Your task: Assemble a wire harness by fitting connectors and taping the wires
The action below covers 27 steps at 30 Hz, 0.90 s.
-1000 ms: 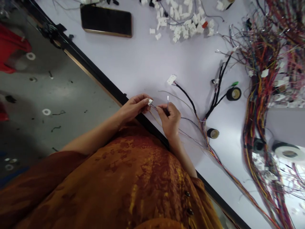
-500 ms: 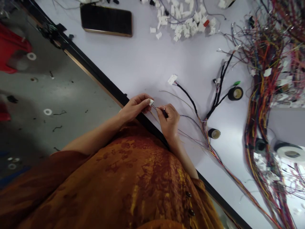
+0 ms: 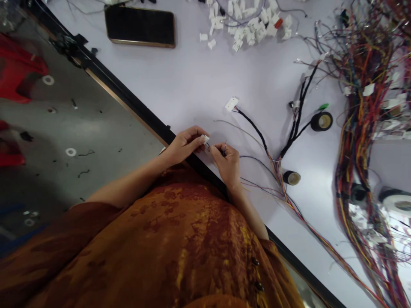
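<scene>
My left hand [image 3: 184, 145] pinches a small white connector [image 3: 204, 139] at the near edge of the white table [image 3: 192, 81]. My right hand [image 3: 227, 162] is closed on a thin dark wire [image 3: 224, 147] whose end meets the connector. Both hands touch at the fingertips. More thin wires [image 3: 257, 182] trail from my right hand to a coloured wire bundle [image 3: 285, 199] that runs off to the right. Another white connector [image 3: 231, 104] on a black taped branch [image 3: 253, 126] lies just beyond my hands.
A black phone [image 3: 139, 25] lies at the far left of the table. A pile of white connectors [image 3: 248, 25] sits at the back. Tape rolls [image 3: 322, 121] [image 3: 291, 177] and a big tangle of coloured wires [image 3: 362, 107] fill the right. The black table edge [image 3: 128, 96] runs diagonally; grey floor lies to the left.
My right hand has closed in on the left, bringing the wire tip, held up apart a second ago, down to the connector. The view shifted slightly.
</scene>
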{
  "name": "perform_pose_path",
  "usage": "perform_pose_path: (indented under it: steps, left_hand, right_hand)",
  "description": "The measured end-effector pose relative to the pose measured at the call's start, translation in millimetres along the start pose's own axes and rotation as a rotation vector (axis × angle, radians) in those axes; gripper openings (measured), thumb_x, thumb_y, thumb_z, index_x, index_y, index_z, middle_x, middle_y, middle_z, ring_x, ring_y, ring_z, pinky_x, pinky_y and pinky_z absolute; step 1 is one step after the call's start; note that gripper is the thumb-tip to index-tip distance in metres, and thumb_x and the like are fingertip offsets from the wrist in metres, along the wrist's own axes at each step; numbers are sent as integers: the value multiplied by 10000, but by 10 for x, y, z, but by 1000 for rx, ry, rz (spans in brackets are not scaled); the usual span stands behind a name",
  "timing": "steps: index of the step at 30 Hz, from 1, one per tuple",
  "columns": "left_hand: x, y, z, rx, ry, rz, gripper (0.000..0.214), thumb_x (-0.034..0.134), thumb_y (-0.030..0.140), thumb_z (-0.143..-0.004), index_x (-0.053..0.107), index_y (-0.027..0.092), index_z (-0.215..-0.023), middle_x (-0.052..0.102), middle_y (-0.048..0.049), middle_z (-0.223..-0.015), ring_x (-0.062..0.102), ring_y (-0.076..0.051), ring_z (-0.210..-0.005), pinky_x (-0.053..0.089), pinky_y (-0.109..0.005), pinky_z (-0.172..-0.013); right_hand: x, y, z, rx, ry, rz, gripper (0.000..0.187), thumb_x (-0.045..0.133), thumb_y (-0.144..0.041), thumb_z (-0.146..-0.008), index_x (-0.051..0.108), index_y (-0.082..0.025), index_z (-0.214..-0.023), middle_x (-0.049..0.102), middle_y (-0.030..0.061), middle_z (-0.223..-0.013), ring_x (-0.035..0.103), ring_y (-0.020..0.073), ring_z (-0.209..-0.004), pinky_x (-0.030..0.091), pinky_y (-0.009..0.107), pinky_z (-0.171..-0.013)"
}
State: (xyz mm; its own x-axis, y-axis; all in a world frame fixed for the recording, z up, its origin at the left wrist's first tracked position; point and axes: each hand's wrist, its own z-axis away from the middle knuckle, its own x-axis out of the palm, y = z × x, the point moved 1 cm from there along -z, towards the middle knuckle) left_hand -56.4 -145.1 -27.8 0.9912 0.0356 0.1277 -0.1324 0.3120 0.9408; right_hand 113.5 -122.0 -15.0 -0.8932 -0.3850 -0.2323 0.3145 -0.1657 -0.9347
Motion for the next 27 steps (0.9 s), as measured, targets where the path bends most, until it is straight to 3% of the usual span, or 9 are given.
perform_pose_path:
  steps: [3,7,15,22,27]
  left_hand:
    - [0,-26,18,40,-24,-66,216,643,364,-912,648,182,-1029,640,-4,-758,574,-96,-645,483,-224,-637]
    - [1,-42,28,120,-43,-181,196,621,355,-923,637,183,-1017,630,5,-778,571,-92,-666,486,-219,-648]
    - [22,-45,40,125,-55,-200,184,605,348,-934,625,183,-1013,610,10,-771,541,-78,-656,463,-196,-622]
    - [5,-89,43,69,-52,-73,199,586,366,-943,624,192,-1029,608,11,-771,550,-80,-641,480,-206,-622]
    - [7,-88,50,89,-70,-131,192,609,364,-928,632,195,-1016,611,8,-778,540,-83,-645,473,-210,-618]
  right_hand:
    - [29,28,-1,61,-20,-48,261,608,-383,-876,650,-177,-723,542,-40,-630,423,90,-577,382,237,-577]
    - [41,26,-7,27,-35,-54,303,604,-415,-890,644,-170,-717,548,-35,-642,443,92,-599,388,234,-594]
    - [13,52,12,-101,-34,19,231,589,-327,-909,623,-182,-732,567,-36,-665,459,94,-618,392,239,-625]
    - [19,44,20,-105,-29,-24,165,601,-330,-903,624,-192,-816,625,-20,-746,530,111,-686,436,255,-685]
    - [48,75,27,-136,-24,-2,192,578,-345,-916,625,-192,-812,633,-10,-751,546,118,-695,449,270,-701]
